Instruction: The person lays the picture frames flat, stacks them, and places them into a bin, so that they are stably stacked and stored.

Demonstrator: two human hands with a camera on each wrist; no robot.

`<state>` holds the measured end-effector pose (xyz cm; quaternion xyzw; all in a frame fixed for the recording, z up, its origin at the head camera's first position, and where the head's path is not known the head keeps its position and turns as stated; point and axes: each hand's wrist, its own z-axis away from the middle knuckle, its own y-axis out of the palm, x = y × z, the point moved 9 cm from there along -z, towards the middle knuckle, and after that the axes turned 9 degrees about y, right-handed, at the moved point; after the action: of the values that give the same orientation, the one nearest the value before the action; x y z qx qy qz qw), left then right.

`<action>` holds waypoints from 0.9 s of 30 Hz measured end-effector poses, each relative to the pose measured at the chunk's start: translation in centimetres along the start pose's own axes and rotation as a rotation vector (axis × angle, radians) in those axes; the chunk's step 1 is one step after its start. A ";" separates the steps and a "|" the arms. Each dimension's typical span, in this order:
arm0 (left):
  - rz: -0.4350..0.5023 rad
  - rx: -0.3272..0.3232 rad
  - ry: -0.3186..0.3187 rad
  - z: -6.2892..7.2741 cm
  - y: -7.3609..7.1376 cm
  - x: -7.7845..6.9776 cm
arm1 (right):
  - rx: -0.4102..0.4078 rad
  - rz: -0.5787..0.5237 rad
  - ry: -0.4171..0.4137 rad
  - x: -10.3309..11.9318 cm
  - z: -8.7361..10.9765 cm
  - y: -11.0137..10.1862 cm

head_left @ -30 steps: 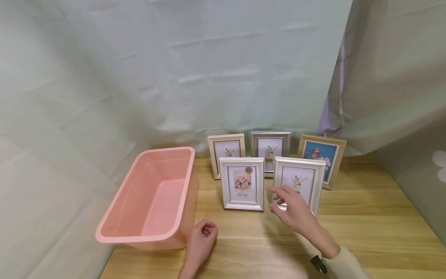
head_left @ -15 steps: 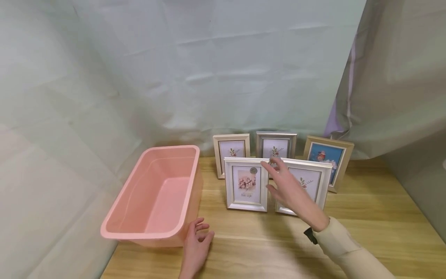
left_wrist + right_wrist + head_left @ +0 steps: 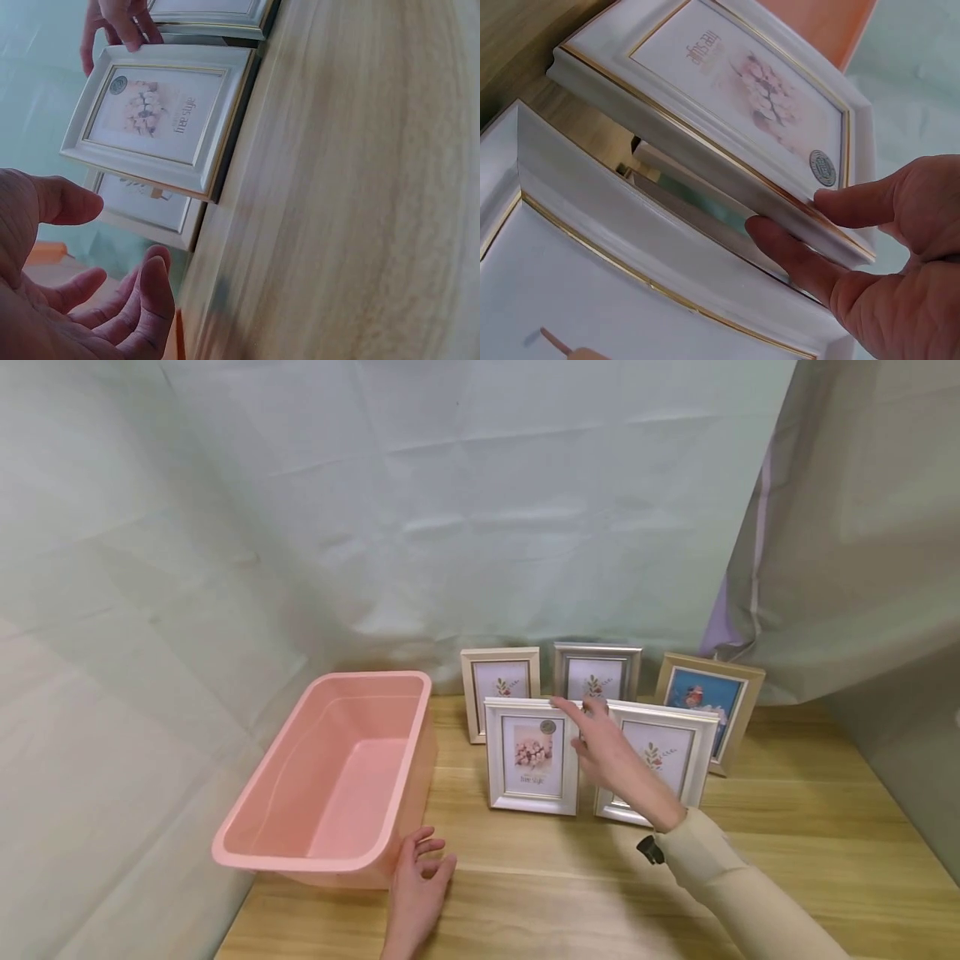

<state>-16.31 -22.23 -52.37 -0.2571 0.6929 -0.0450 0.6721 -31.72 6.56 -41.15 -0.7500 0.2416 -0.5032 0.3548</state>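
Note:
A white picture frame (image 3: pixel 532 806) with a pink flower print stands upright in the front row. My right hand (image 3: pixel 609 756) is at its upper right corner. The right wrist view shows the thumb (image 3: pixel 859 204) on the frame's front edge and a finger (image 3: pixel 799 259) behind its side, pinching it. Beside it on the right stands another white picture frame (image 3: pixel 693 752) with a plant print, partly covered by my right hand and forearm. My left hand (image 3: pixel 418 885) hovers by the near right corner of the pink tub (image 3: pixel 408 777), fingers loosely curved, holding nothing.
Behind stand a cream frame (image 3: pixel 472 693), a dark silver frame (image 3: pixel 633 664) and a gold frame (image 3: pixel 742 710) with a blue picture. The pink tub sits left on the wooden table (image 3: pixel 525 893). Pale cloth (image 3: pixel 487 510) hangs behind.
My right hand has moved left and up from before the plant-print frame to the flower-print frame's corner and pinches it. My left hand's fingers have loosened. The view has shifted slightly.

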 end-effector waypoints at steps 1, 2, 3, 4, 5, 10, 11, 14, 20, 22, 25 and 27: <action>-0.003 0.002 -0.003 0.0 0.0 0.0 | 0.001 -0.003 -0.009 -0.5 -0.3 0.4; -0.007 0.005 -0.005 0.0 0.0 0.0 | 0.005 -0.012 -0.001 -0.6 -0.4 0.5; -0.004 0.009 -0.008 0.0 0.1 0.0 | 0.001 -0.014 -0.005 -0.9 -0.6 0.7; -0.002 0.012 -0.010 0.1 0.1 0.0 | -0.004 -0.013 -0.008 -1.0 -0.7 0.8; 0.001 0.015 -0.012 0.1 0.1 0.0 | -0.004 -0.020 0.003 -0.7 -0.7 0.5; 0.025 0.029 -0.008 0.1 0.3 0.1 | -0.043 -0.057 0.020 0.0 -0.8 -0.2; 0.029 0.031 -0.004 0.1 0.4 0.0 | -0.048 -0.069 0.020 0.0 -0.8 -0.2; 0.044 0.037 0.007 0.1 0.5 -0.1 | -0.050 -0.101 0.037 0.3 -0.6 -0.5; 0.033 0.057 0.023 -0.1 1.0 -0.5 | -0.046 -0.171 0.077 -0.2 0.0 -0.5; 0.026 0.064 0.028 -0.2 1.2 -0.6 | -0.055 -0.202 0.088 -0.3 0.3 -0.7; 0.043 0.070 0.030 -0.3 1.4 -0.7 | -0.070 -0.280 0.108 -0.4 0.9 -0.9; 0.096 0.074 0.019 -0.4 1.6 -0.6 | -0.068 -0.378 0.131 -0.5 1.4 -1.0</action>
<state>-17.22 -20.72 -52.40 -0.1978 0.7088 -0.0408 0.6759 -30.58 7.95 -40.99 -0.7593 0.1357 -0.6001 0.2120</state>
